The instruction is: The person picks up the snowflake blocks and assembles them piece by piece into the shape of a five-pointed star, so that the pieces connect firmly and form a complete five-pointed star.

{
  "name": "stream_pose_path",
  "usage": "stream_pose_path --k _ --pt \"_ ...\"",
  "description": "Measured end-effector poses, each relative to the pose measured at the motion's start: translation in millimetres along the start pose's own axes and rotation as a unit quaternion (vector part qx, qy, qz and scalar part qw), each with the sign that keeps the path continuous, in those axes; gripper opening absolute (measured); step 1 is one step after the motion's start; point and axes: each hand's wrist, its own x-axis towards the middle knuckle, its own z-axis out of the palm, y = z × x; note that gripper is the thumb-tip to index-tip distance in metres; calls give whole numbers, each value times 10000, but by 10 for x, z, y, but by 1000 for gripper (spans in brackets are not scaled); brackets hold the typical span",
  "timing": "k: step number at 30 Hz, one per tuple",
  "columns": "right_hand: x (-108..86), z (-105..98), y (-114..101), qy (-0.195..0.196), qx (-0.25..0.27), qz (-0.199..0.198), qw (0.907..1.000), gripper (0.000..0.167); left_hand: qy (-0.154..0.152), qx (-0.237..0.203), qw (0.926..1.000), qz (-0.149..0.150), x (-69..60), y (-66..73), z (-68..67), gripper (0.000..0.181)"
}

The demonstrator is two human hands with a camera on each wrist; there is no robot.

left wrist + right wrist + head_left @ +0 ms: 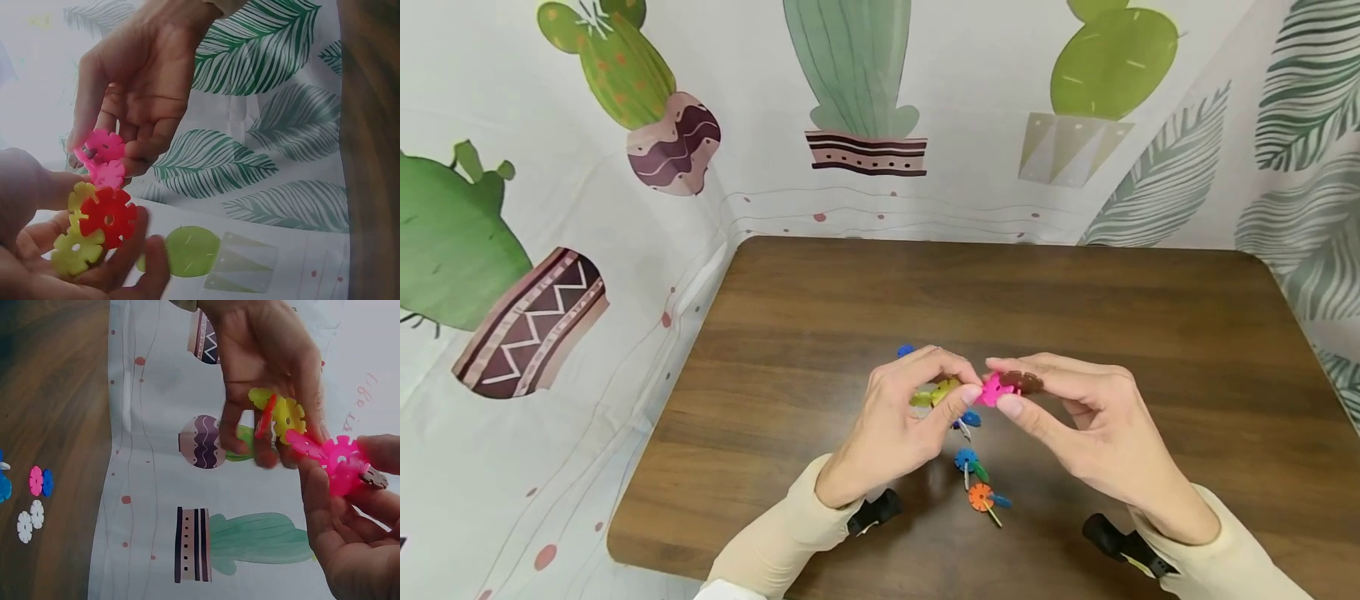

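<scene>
Both hands are raised over the table with notched plastic discs between them. My left hand (906,421) pinches a joined group; in the left wrist view it has yellow discs (78,251) and a red disc (109,219). Pink discs (107,174) connect at its end, and in the right wrist view they meet a yellow disc (289,420). My right hand (1093,425) pinches the pink piece (995,389) between thumb and fingers, with a brown disc (1026,382) beside it. The fingertips of both hands nearly meet at the pink discs.
Below the hands on the wooden table (760,375) lie a blue disc (966,459) and an orange disc (980,497), each with other pieces attached. Another blue disc (905,351) shows behind the left hand. White discs (25,526) lie on the table too. A patterned cloth surrounds the table.
</scene>
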Motion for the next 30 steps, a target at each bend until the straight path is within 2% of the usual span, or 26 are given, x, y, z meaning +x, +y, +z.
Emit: stream_pose_path --k 5,11,14,17,23,30 --pt "6 24 -2 223 -241 -157 9993 43 -137 -621 9976 -275 14 12 -20 4" --pt "27 15 -19 325 538 -145 9979 41 -280 -830 9954 -388 21 22 -40 17" --pt "32 13 -8 308 812 -226 9960 41 -193 -693 9971 -245 19 14 -44 17" --pt "35 17 11 232 1016 -369 9939 40 -5 -439 9990 19 15 0 -44 13" --pt "40 26 15 77 1014 -480 9937 41 268 55 9987 438 2 -9 -50 10" --pt "33 4 8 -190 1013 -426 9938 42 189 294 9967 734 -2 2 -66 5"
